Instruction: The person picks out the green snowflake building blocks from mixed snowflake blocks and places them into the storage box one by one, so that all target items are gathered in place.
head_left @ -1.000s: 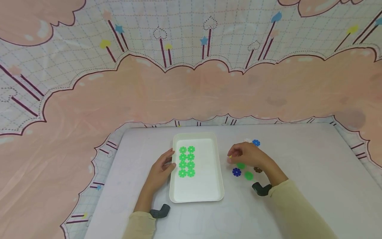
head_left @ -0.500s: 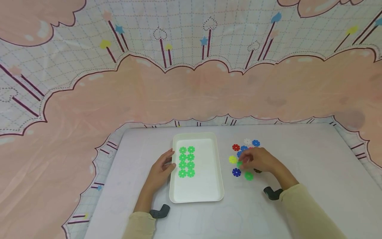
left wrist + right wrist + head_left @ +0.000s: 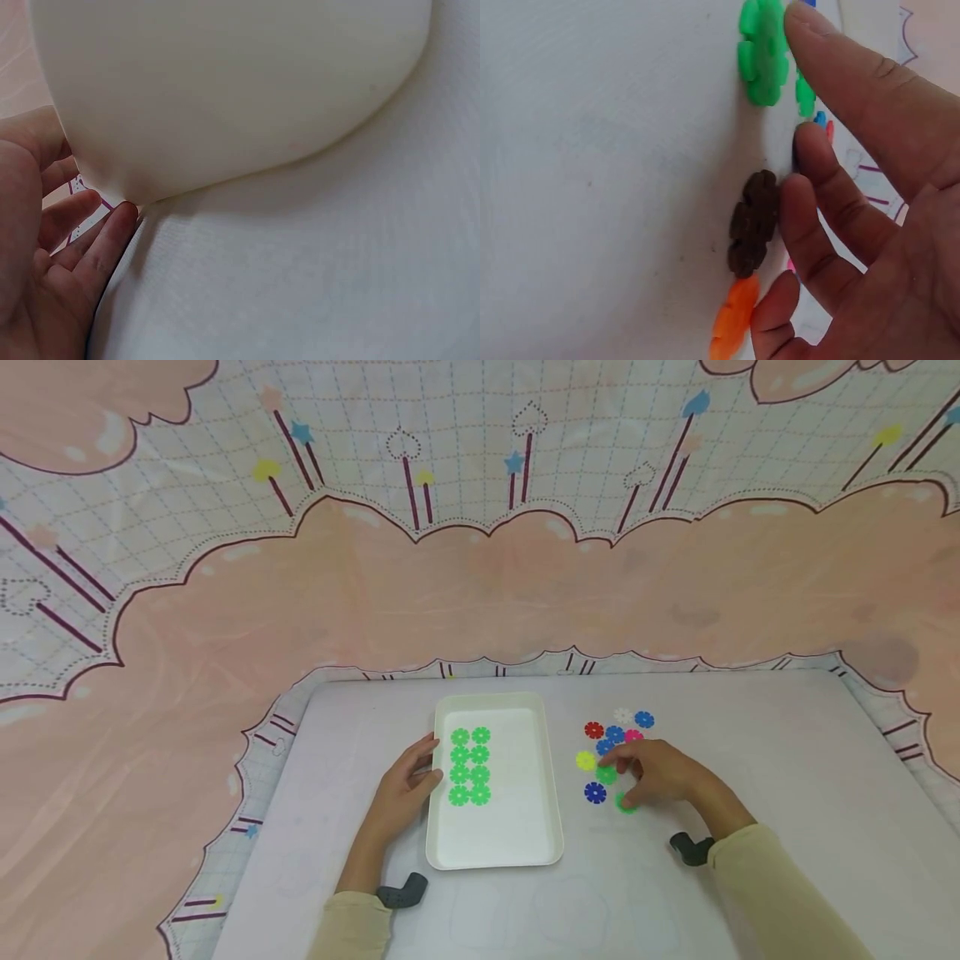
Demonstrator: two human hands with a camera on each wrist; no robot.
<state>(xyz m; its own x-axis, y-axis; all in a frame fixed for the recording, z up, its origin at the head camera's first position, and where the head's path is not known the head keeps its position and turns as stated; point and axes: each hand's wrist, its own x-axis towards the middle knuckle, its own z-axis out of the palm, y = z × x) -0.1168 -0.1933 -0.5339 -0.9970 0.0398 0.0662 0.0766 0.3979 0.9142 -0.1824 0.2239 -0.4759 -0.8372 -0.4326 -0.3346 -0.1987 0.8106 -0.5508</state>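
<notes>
In the head view, my left hand holds the left rim of a white tray, fingertips and thumb at its edge. Several green snowflake discs lie in two columns on the tray's left half. To the right of the tray, my right hand is low over loose snowflake discs with thumb and index finger spread. Its thumb touches a green snowflake disc, partly covered in the head view. The index fingertip is by another green snowflake disc. Under the other fingers are a brown disc and an orange disc.
Around the right hand lie a yellow disc, a dark blue disc, a red disc, a pink disc, a white disc and several blue ones. The white table ends at a patterned cloth.
My right hand has drawn back rightward and towards me, its thumb and index finger spreading and uncovering the red, yellow and pink discs. The left hand and tray stay put.
</notes>
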